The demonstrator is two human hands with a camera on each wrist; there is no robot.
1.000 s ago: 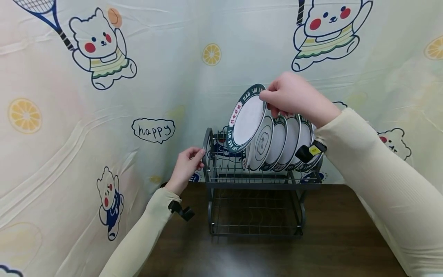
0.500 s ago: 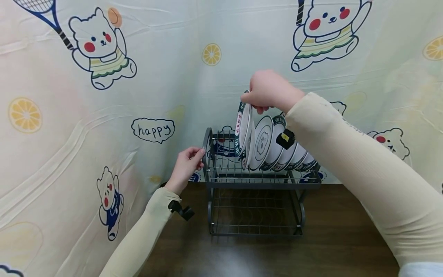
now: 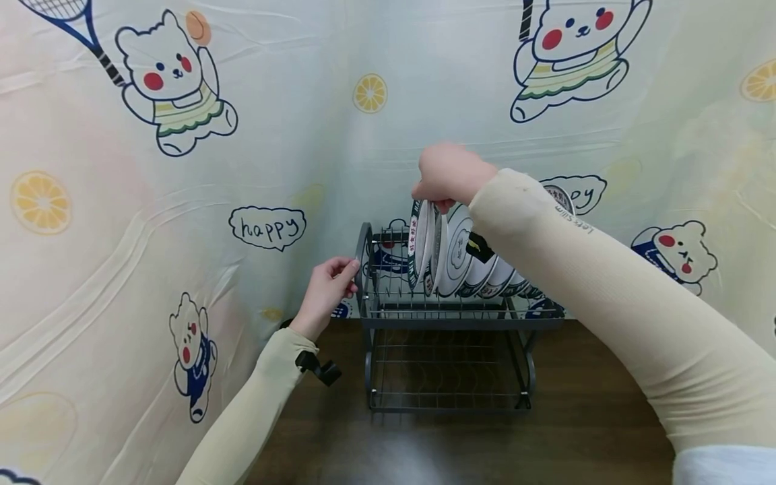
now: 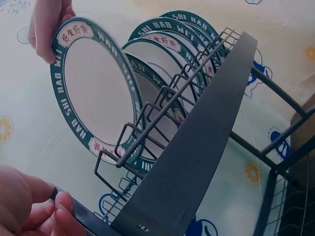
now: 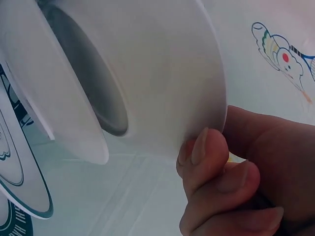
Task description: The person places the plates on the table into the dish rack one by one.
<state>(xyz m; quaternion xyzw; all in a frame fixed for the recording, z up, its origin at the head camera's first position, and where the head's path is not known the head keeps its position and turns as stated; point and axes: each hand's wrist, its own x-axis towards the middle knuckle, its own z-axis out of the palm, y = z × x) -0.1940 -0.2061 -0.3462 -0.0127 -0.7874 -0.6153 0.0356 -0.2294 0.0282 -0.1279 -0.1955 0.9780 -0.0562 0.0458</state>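
My right hand (image 3: 453, 174) pinches the top rim of a white plate (image 4: 98, 88) with a green lettered border. The plate stands nearly upright at the left end of the row, its lower edge among the wires of a dark dish rack (image 3: 461, 325). In the right wrist view, fingers and thumb grip the rim of the plate (image 5: 167, 69), whose white underside shows. My left hand (image 3: 327, 289) holds the rack's left side frame between thumb and fingers. Several similar plates (image 4: 167, 39) lean in the rack's slots to the right, partly hidden by my right arm.
Below the plates is the rack's lower wire shelf (image 3: 448, 377). The rack stands on a dark wooden surface (image 3: 424, 451). Behind and to the left hangs a pale cloth (image 3: 285, 135) printed with cartoon bears and lemon slices.
My right hand has moved left and then down, turning the plate edge-on and lowering it into the rack's left part. My left hand stays on the rack's side.
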